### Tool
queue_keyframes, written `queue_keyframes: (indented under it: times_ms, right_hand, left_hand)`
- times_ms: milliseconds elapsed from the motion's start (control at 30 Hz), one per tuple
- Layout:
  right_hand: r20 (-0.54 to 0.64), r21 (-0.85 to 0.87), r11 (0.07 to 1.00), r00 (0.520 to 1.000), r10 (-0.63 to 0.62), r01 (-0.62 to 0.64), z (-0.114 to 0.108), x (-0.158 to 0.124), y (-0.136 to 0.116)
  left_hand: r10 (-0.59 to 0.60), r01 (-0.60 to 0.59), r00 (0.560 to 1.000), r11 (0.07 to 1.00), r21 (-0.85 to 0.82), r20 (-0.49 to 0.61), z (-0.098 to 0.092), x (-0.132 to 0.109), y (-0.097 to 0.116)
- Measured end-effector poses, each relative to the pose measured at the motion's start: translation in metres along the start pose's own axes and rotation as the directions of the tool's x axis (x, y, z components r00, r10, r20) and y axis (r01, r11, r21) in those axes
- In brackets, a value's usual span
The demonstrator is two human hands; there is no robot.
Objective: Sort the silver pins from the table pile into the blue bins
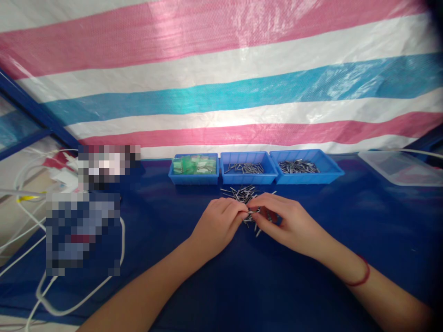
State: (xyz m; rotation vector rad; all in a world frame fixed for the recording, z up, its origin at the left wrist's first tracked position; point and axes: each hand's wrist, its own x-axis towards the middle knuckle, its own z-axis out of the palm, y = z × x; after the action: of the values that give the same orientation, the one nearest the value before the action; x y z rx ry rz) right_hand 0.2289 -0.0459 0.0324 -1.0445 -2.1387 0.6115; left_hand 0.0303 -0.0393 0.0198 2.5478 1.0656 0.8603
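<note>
Above a loose pile of thin silver and dark metal pieces on the blue table, my two hands meet at the fingertips. My left hand is closed in a pinch, thumb against forefinger. From the right side, my right hand also pinches, its thumb and forefinger tips close together beside the left fingertips. A tiny pale bit shows between the fingertips, too small to name. Part of the pile is hidden behind my fingers, and a few pieces stick out below them.
Behind the pile stand three blue bins: a left bin with green and clear small packets, a middle bin and a right bin with metal pieces. A clear plastic lid lies far right. White cables run along the left.
</note>
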Motion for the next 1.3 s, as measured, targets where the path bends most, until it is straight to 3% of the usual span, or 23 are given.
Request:
queue_keyframes:
  times_ms: [200, 633, 867, 1000, 1133, 1300]
  right_hand:
    - [0.014, 0.028, 1.000, 1.000, 0.010, -0.010, -0.001, 0.001, -0.001]
    - [-0.115, 0.191, 0.981, 0.993, -0.017, 0.039, 0.007, -0.002, -0.001]
    - [-0.142, 0.268, 0.958, 0.979, 0.148, -0.106, 0.009, -0.006, 0.000]
    - [-0.158, 0.259, 0.953, 0.966, 0.205, -0.159, 0.010, -0.006, 0.002]
    - [-0.143, 0.220, 0.966, 0.975, 0.171, -0.138, 0.011, -0.006, 0.002]
    - [-0.088, 0.159, 0.985, 0.993, 0.084, -0.069, 0.012, -0.004, -0.003]
  left_hand:
    - [-0.021, 0.021, 0.999, 1.000, -0.008, 0.025, -0.001, 0.000, 0.002]
    - [-0.097, 0.092, 0.995, 0.977, -0.191, -0.013, -0.001, -0.001, 0.003]
    - [-0.161, 0.148, 0.987, 0.937, -0.317, -0.015, 0.000, 0.001, 0.005]
    - [-0.265, 0.226, 0.963, 0.892, -0.391, -0.048, 0.000, 0.002, 0.005]
    - [-0.337, 0.268, 0.938, 0.853, -0.448, -0.079, -0.001, 0.003, 0.006]
    - [-0.342, 0.267, 0.936, 0.842, -0.469, -0.082, -0.002, 0.003, 0.008]
